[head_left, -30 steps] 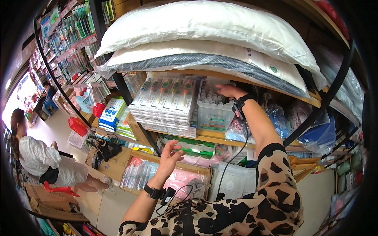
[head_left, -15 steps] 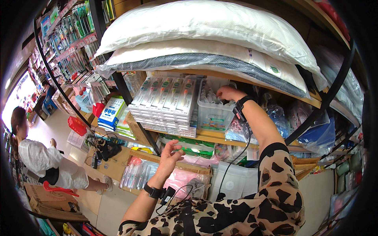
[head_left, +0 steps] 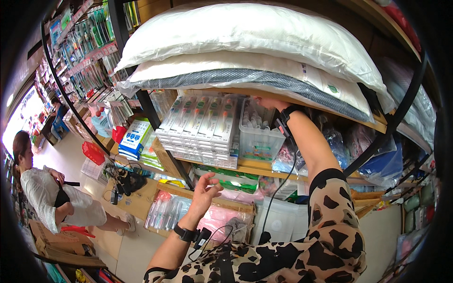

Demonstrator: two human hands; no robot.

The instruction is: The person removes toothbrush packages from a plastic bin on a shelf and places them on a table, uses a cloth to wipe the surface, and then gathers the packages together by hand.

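right hand (head_left: pixel 269 102) at clear plastic bin (head_left: pixel 260 141)

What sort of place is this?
Probably a small shop selling household goods: packaged toothbrushes sit stacked on a shelf, bagged pillows lie above them, and more packets hang in rows on a rack at the left.
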